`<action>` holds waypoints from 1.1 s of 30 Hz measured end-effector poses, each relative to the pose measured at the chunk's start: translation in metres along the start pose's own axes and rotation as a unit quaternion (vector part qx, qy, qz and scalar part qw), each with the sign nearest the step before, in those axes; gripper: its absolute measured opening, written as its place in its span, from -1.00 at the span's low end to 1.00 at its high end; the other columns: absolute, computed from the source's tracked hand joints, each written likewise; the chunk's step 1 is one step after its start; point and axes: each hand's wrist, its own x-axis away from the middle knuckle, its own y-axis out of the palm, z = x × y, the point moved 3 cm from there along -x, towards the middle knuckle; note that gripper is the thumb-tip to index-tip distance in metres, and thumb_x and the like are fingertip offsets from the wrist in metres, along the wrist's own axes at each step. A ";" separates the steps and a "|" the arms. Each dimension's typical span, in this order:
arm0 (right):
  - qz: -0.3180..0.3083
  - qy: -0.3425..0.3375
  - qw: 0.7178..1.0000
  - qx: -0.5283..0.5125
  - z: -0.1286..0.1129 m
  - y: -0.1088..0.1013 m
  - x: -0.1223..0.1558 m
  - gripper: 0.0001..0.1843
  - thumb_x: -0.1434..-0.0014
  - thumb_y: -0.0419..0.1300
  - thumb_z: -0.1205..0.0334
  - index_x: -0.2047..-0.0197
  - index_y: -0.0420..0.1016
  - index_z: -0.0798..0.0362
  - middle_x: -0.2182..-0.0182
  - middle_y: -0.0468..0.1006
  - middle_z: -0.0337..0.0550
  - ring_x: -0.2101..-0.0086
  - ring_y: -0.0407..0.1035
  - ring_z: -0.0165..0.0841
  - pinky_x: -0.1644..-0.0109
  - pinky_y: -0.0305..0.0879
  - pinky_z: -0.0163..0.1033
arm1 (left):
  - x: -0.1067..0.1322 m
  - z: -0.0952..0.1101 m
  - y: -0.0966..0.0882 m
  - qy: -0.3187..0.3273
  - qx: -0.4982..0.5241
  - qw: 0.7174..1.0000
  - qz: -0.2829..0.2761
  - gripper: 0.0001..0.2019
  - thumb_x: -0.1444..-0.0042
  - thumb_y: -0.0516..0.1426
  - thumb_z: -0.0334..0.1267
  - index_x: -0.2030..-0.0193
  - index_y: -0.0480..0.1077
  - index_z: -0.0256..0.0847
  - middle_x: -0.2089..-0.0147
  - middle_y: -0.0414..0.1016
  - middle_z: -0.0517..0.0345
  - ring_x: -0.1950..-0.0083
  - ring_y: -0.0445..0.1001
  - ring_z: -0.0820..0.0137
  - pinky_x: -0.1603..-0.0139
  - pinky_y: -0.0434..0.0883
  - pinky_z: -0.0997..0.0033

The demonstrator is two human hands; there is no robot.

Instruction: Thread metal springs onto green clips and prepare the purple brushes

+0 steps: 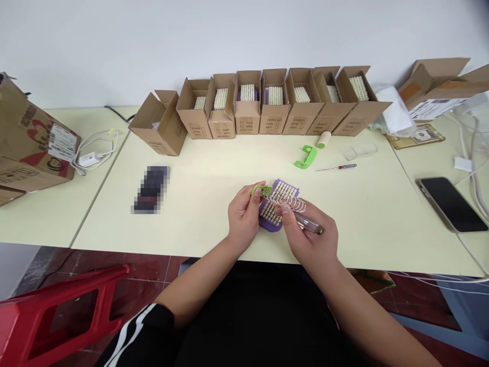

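The left hand (244,216) is almost closed and pinches a small bright green plastic clip (262,190) between thumb and fingers. The right hand (310,237) is also nearly closed, and it has hold of a clear tube with a dark end (309,223). A silver wire coil spring (286,200) runs from this tube toward the clip. Under both hands, in the middle of the cream table (362,219), is a purple plastic brush with white bristles (272,214). I cannot tell if it rests on the table.

The springy coil could jump free if finger pressure becomes uneven, and the brush could slide because nothing clearly fixes it. The coil looks clean, with open and regular loops above the bristles.

At 12 o'clock stands a row of brown cardboard boxes (273,120). At 1 o'clock lies a second bright green plastic clip (305,156).
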 end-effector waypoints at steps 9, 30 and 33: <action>-0.017 0.007 0.999 -0.037 0.003 0.000 0.000 -0.83 -0.42 0.22 0.18 0.13 0.66 -0.03 0.22 0.70 -0.10 0.25 0.60 -0.23 0.17 0.56 -0.12 | 0.002 0.001 0.000 -0.005 0.001 1.000 -0.004 -0.65 -0.46 0.12 0.00 -0.15 0.61 -0.09 -0.16 0.62 -0.02 -0.19 0.61 0.22 -0.16 0.62 0.16; -0.018 0.030 0.999 0.011 -0.005 0.008 -0.003 -0.81 -0.44 0.18 0.20 0.18 0.61 -0.02 0.32 0.66 -0.17 0.35 0.53 -0.30 0.25 0.45 -0.19 | 0.004 0.002 -0.001 0.021 -0.030 0.999 0.002 -0.68 -0.45 0.15 -0.04 -0.11 0.64 -0.11 -0.06 0.67 0.00 -0.10 0.63 0.25 -0.17 0.55 0.22; -0.002 -0.005 1.000 -0.008 0.004 0.017 0.002 -0.84 -0.44 0.18 0.25 0.16 0.60 -0.02 0.28 0.66 -0.15 0.30 0.54 -0.28 0.17 0.50 -0.15 | 0.002 0.000 -0.002 -0.002 -0.020 1.000 0.017 -0.66 -0.43 0.16 -0.01 -0.11 0.65 -0.12 -0.05 0.67 0.00 -0.10 0.63 0.23 -0.17 0.55 0.22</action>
